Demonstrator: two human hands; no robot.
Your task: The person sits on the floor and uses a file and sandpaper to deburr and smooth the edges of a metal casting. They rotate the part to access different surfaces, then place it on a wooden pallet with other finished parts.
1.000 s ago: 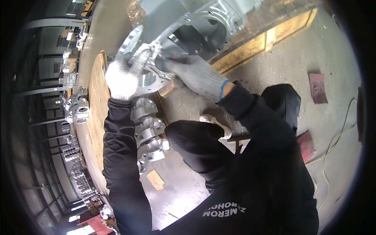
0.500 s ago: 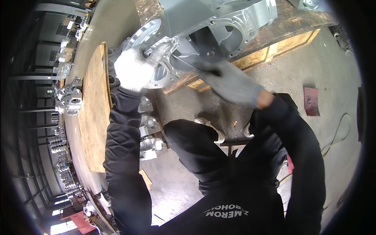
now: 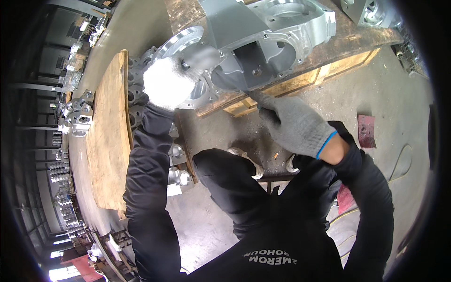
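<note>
Looks mid-job: grey casting point(image 3: 237, 27) on the far wooden bench point(image 3: 359, 43), my right hand point(image 3: 300, 124) gripping a slim tool point(image 3: 252, 94) by its near edge, left hand point(image 3: 170, 83) at its left end (can't tell grip), done versus remaining unreadable.

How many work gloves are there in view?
2. One is on the left hand, by the big grey metal casting; the other, with a blue cuff edge, is on the right hand. Others may hide in the background clutter.
</note>
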